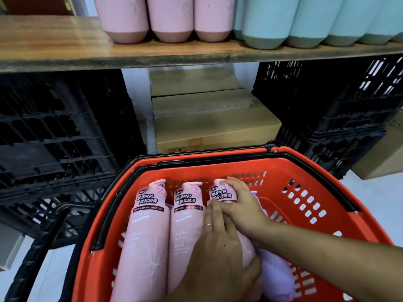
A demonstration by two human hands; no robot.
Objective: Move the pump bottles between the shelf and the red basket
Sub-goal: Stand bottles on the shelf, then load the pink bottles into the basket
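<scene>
left hand [220,247]: fingers wrapped over the body of the third pink bottle [220,194]. right hand [239,203]: fingers grasping its pump end. the bottle lies in the red basket [305,162], touching two other pink bottles [148,236], above a lilac bottle [277,273]. beyond, the shelf [65,46] carries upright pink and blue bottles [268,22].

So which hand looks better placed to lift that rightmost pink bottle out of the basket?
Probably the left hand: its fingers and thumb span the body of the rightmost pink bottle, near the middle. The right hand only grips the pump end.
</scene>
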